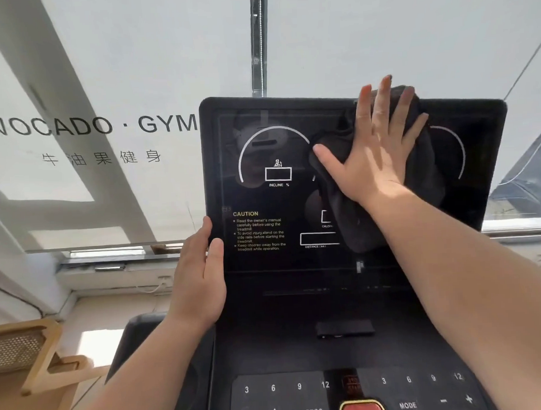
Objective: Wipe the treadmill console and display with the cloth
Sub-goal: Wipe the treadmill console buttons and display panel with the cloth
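pressing a crumpled dark cloth (338, 171) flat under spread fingers, the right hand (374, 149) covers the glossy black display (263, 199); the left hand (201, 274) clasps its left edge.

Head-worn camera looks forward and slightly down, close over the treadmill console (344, 340) and display (293, 188), window blind (135, 71) behind.

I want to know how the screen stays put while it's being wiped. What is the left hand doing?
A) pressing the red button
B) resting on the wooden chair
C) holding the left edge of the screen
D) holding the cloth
C: the left hand grips the left edge of the display, while the right hand presses the dark cloth flat on it.
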Tool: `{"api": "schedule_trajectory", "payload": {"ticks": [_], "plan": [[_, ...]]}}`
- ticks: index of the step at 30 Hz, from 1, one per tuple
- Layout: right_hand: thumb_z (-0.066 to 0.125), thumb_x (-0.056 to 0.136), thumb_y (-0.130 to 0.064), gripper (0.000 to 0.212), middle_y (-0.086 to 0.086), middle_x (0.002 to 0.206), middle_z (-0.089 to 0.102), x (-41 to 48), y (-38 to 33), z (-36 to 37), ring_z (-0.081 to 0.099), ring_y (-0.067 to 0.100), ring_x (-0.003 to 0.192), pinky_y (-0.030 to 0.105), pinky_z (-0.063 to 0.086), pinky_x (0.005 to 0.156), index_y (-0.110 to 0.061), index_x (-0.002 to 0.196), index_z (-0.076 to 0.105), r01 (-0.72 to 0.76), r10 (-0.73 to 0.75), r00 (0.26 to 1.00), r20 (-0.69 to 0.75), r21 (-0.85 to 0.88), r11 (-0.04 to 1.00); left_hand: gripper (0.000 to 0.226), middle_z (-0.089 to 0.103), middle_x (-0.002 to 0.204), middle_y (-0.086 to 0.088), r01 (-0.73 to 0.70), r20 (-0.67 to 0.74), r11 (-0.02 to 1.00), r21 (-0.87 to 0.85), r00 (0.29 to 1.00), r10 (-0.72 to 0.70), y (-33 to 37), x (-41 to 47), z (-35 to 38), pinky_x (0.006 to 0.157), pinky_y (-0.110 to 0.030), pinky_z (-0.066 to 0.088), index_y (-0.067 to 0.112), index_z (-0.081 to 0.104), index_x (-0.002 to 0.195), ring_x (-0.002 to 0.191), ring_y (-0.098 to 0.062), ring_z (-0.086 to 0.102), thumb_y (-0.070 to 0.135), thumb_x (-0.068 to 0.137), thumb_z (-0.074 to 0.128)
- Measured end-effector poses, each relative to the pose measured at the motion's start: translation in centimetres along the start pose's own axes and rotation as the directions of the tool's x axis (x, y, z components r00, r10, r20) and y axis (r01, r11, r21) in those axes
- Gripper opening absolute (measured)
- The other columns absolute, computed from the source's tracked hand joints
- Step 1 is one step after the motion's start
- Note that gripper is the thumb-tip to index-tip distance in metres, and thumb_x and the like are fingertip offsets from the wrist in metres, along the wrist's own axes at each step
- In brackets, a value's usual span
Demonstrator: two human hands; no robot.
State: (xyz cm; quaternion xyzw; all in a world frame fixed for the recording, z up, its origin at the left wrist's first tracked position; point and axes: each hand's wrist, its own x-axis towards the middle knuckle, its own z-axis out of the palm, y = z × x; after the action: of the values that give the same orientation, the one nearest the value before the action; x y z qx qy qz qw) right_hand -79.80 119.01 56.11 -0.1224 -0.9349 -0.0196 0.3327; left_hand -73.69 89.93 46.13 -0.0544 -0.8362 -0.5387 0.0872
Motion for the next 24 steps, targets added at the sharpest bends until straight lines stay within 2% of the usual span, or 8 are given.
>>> {"api": "schedule_trajectory", "payload": {"ticks": [2,4,8,12,14,18,22,24], "plan": [[0.031,0.088,-0.086,0.109,0.012,0.172,-0.011,-0.3,-2.2,0.2,-0.011,0.047,0.155,0.073,-0.004,0.12,-0.02,0.165,-0.007,0.08,-0.081,0.997,0.003,0.027,0.996,0.047,0.039,0.153,0.017,0.028,0.002,1.0,-0.005,1.0,-0.028,0.5,0.0,-0.1,0.105,-0.006,0.019,0.025,0.038,0.155,0.135,0.007,0.033,0.032,0.108,0.039],[0.03,0.087,-0.087,0.108,0.009,0.173,-0.008,-1.6,-3.7,0.9,-0.009,0.044,0.157,0.072,-0.003,0.121,-0.02,0.165,-0.003,0.206,-0.206,0.978,0.017,-0.002,0.979,0.048,0.042,0.156,0.011,0.041,-0.019,0.999,0.032,0.999,-0.04,1.0,0.2,0.1,0.113,-0.018,0.023,0.023,0.04,0.154,0.139,0.0,0.036,0.034,0.107,0.04],[0.039,0.091,-0.079,0.098,0.004,0.174,0.002,-5.9,-2.9,3.1,-0.003,0.036,0.159,0.065,-0.001,0.124,-0.023,0.166,0.011,0.426,-0.426,0.905,0.007,0.013,0.905,0.067,0.046,0.155,-0.003,-0.047,-0.091,0.949,0.312,0.993,0.079,2.4,-0.3,1.0,0.122,-0.044,0.029,0.017,0.044,0.152,0.145,-0.02,0.037,0.054,0.095,0.042],[0.042,0.092,-0.075,0.094,0.0,0.174,0.0,-10.3,0.8,5.0,-0.004,0.031,0.16,0.061,-0.002,0.125,-0.025,0.165,0.011,0.514,-0.513,0.858,0.032,-0.007,0.858,0.076,0.041,0.158,-0.004,-0.225,-0.003,0.815,0.534,0.963,0.268,4.4,-2.8,3.9,0.119,-0.038,0.026,0.018,0.043,0.152,0.144,-0.024,0.037,0.057,0.087,0.048],[0.041,0.092,-0.075,0.092,-0.001,0.174,-0.001,-11.9,3.2,5.7,-0.004,0.03,0.16,0.061,-0.004,0.125,-0.026,0.165,0.012,0.55,-0.549,0.835,0.045,-0.018,0.835,0.078,0.04,0.159,-0.004,-0.282,0.086,0.745,0.605,0.953,0.291,4.8,-3.6,5.9,0.118,-0.044,0.032,0.017,0.046,0.151,0.143,-0.026,0.04,0.059,0.085,0.049],[0.045,0.092,-0.073,0.09,-0.001,0.173,0.009,-13.1,8.8,6.0,0.004,0.03,0.16,0.063,0.003,0.125,-0.027,0.164,0.02,0.611,-0.611,0.791,0.028,-0.034,0.791,0.079,0.032,0.164,-0.002,-0.317,0.208,0.646,0.694,0.948,0.242,5.4,-5.1,9.6,0.116,-0.054,0.036,0.022,0.046,0.15,0.147,-0.028,0.036,0.063,0.083,0.049],[0.046,0.089,-0.076,0.094,-0.001,0.173,0.01,-9.7,12.8,4.9,0.006,0.031,0.159,0.065,0.0,0.124,-0.028,0.165,0.019,0.7,-0.703,0.712,0.003,-0.084,0.709,0.084,0.017,0.169,0.002,-0.325,0.283,0.562,0.761,0.945,0.164,5.6,-5.7,11.8,0.122,-0.054,0.024,0.024,0.037,0.155,0.154,-0.025,0.024,0.066,0.083,0.041],[0.046,0.088,-0.078,0.096,-0.001,0.173,0.011,-6.0,14.1,3.4,0.005,0.033,0.159,0.067,-0.003,0.123,-0.028,0.165,0.018,0.676,-0.683,0.73,-0.032,-0.112,0.728,0.087,0.004,0.171,0.005,-0.297,0.284,0.546,0.783,0.952,0.111,5.7,-5.7,12.4,0.124,-0.054,0.017,0.025,0.028,0.159,0.157,-0.024,0.014,0.068,0.084,0.037]]}}
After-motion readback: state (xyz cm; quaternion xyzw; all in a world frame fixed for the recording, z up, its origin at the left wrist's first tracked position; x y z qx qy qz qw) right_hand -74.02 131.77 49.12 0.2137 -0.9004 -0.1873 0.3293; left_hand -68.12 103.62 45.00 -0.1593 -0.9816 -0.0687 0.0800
